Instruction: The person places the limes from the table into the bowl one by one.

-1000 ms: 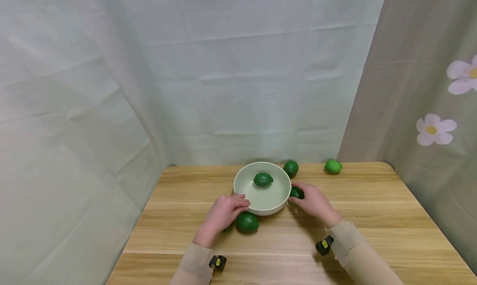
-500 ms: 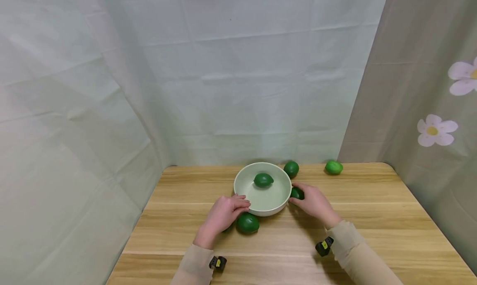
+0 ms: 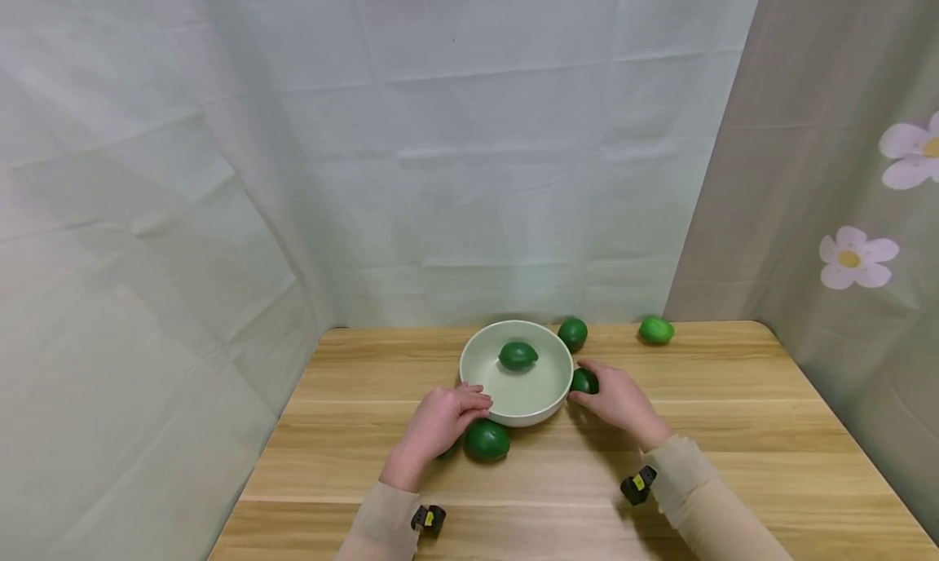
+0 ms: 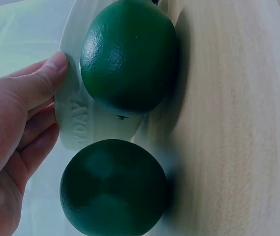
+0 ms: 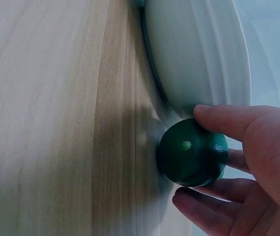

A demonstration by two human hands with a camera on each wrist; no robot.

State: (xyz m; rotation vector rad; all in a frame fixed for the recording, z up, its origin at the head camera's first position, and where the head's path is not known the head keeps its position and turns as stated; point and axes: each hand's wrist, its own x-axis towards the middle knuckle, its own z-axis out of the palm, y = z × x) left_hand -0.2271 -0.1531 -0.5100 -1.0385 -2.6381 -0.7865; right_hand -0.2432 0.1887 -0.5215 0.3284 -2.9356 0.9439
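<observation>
A pale round bowl (image 3: 524, 394) sits on the table with one dark green lime (image 3: 517, 355) inside. My left hand (image 3: 440, 418) pinches the bowl's near-left rim, its thumb outside the wall. Below that hand a large dark green lime (image 3: 487, 441) lies against the bowl's front. Another green lime (image 4: 112, 189) lies beside it, mostly hidden under the hand in the head view. Right of the bowl, my right hand (image 3: 619, 394) holds a dark green lime (image 5: 191, 152) between thumb and fingers, close to the bowl's outer wall.
Behind the bowl on the right is another dark green lime (image 3: 573, 333). A brighter green lime (image 3: 656, 329) lies farther right near the table's back edge. Pale cloth (image 3: 469, 178) hangs behind and to both sides of the wooden table (image 3: 352, 365).
</observation>
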